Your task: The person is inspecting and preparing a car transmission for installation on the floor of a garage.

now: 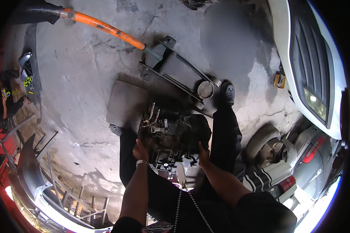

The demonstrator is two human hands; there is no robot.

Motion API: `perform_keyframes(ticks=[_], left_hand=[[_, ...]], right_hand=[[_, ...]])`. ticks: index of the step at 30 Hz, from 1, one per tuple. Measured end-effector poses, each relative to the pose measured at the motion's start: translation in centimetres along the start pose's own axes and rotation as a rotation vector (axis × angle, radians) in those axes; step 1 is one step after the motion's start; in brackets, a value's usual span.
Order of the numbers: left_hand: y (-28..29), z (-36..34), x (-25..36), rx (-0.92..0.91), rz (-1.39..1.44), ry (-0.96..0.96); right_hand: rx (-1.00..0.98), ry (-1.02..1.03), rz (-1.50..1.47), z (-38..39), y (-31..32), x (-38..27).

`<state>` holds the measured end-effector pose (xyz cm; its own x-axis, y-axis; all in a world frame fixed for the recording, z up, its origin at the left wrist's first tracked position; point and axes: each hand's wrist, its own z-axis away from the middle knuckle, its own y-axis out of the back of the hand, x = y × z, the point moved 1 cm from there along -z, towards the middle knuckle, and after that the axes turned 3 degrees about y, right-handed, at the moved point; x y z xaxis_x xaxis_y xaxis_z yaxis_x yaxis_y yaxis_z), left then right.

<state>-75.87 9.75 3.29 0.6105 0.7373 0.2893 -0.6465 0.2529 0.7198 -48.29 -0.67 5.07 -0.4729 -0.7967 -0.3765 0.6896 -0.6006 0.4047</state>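
A dark, greasy metal gearbox-like assembly (171,139) with pipes and brackets sits between my legs, at the lower middle. My left hand (140,151) grips its left side, a watch on that wrist. On the opposite side, my right hand (203,154) has its fingers on the dark edge. Just beyond lies a trolley jack (157,54) with an orange handle (105,29) reaching to the upper left and a round saddle (205,90) near my right foot. A flat board (124,101) lies under the left part of the assembly.
At far left a person (0,97) crouches by small items. Metal frames and a loose bumper (42,186) fill the lower left. A car front (311,66) is at upper right, above a tire (260,143) and removed tail-light parts (287,182). A small tin (280,80) stands beside the car.
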Motion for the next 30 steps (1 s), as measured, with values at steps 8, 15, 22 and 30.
perform_keyframes(ticks=[8, 15, 22, 30], left_hand=[[-1.5, -0.5, -0.6, 0.293, -0.24, 0.07], [-1.9, -0.3, -0.3, 0.321, -0.208, 0.073], [-2.2, -0.6, -1.1, 0.327, -0.271, 0.073], [-1.8, -1.0, -1.5, 0.327, -0.282, 0.071]], right_hand=[[-0.009, 0.0, -0.085, 0.4, -0.3, 0.2], [0.027, -0.044, -0.066, 0.6, 0.0, -0.1], [0.008, -0.037, -0.048, 0.5, -0.1, -0.9], [0.024, -0.008, -0.05, 0.7, -0.3, -0.1]])
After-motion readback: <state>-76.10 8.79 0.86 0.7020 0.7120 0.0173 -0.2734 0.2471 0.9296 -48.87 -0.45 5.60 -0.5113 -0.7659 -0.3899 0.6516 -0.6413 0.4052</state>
